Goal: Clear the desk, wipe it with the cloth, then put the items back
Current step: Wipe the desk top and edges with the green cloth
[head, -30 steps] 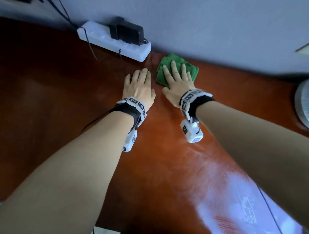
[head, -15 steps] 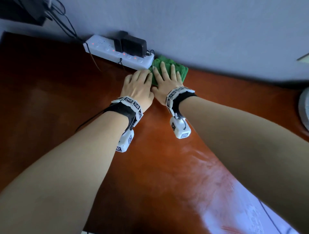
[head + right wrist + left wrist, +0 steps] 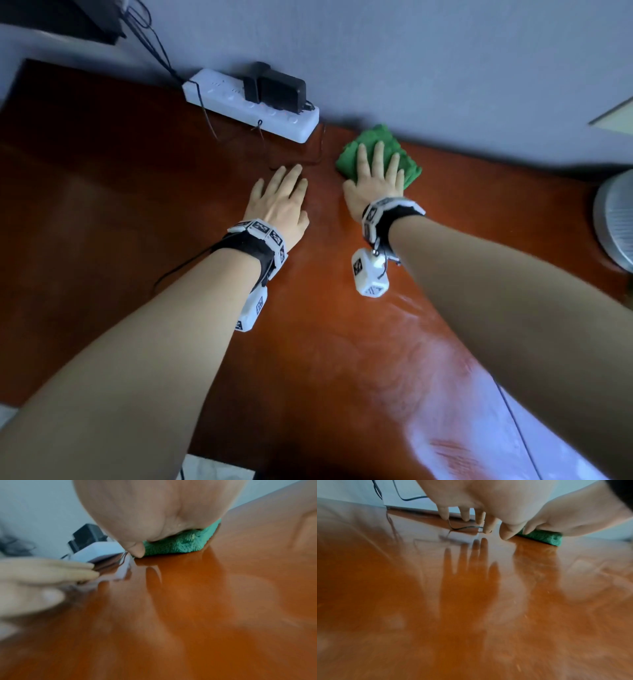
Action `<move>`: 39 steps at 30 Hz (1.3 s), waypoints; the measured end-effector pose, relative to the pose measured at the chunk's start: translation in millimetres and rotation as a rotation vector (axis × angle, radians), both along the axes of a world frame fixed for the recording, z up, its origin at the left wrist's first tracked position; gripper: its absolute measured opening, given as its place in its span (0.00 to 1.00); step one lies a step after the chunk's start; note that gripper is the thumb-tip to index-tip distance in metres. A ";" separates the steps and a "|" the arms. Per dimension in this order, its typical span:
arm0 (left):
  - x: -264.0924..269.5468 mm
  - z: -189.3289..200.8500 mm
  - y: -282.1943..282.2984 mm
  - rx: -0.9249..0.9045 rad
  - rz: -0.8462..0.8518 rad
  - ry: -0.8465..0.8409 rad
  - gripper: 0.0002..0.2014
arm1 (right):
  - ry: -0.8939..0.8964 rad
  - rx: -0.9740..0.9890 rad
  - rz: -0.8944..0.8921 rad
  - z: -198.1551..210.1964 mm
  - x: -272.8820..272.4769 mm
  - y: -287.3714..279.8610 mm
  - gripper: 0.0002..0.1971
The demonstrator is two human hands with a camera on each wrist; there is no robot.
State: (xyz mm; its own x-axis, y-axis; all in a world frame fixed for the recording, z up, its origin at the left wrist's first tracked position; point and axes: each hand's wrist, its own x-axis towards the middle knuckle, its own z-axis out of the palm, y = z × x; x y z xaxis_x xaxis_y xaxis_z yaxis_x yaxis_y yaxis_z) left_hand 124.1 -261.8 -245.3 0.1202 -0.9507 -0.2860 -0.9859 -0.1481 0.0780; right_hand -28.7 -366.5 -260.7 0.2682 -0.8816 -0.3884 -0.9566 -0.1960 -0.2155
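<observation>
Half a second ago our two hands were pressed side by side against the end of the power strip; now the right one has slid the cloth away to the right along the wall and a gap has opened between the hands. Our red-brown desk (image 3: 137,212) fills most of the view, glossy enough to mirror fingers in the left wrist view. At its right edge a round white fan (image 3: 615,222) is partly cut off. Against the wall lies the white power strip (image 3: 239,102) with a black adapter (image 3: 281,90) plugged into it, and a thin cable (image 3: 205,113) trails over its front onto the wood. Our right hand (image 3: 376,181) lies flat on the folded green cloth (image 3: 411,168), fingers straight and spread, pressing rather than grasping it; the cloth sits close to the wall, just right of the strip's end. Our left hand (image 3: 279,202) rests released, palm down on bare desk, fingers straight, holding nothing.
</observation>
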 end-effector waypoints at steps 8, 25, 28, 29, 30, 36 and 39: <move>-46.0 -6.1 49.1 0.063 0.056 0.044 0.32 | 0.098 0.012 0.418 3.9 -42.3 119.6 0.36; -64.0 -16.9 139.5 0.035 -0.140 0.048 0.33 | 0.101 0.055 -0.379 4.4 -150.6 202.0 0.38; -61.1 -18.0 148.0 -0.004 -0.154 0.051 0.33 | 0.075 0.064 0.084 7.1 -80.7 245.1 0.37; -61.1 -17.8 149.6 -0.008 -0.156 0.051 0.34 | 0.070 0.079 0.171 7.4 -69.2 260.7 0.36; -59.2 -17.2 149.4 -0.005 -0.151 0.052 0.34 | 0.066 0.086 0.214 7.5 -64.2 269.8 0.35; -77.0 -14.4 159.1 0.011 -0.095 0.050 0.33 | 0.101 0.011 -0.084 2.8 -160.3 265.2 0.34; -99.2 -15.1 171.5 0.010 -0.084 0.053 0.33 | 0.111 0.003 -0.491 1.2 -247.4 268.2 0.34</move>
State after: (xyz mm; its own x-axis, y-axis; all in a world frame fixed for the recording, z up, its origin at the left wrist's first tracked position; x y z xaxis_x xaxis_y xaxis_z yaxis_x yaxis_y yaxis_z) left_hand 24.9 -90.2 -260.5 0.0246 -0.9538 -0.2995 -0.9893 -0.0662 0.1298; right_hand -276.1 -98.3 -259.5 -0.2210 -0.8921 -0.3941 -0.9530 0.2834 -0.1071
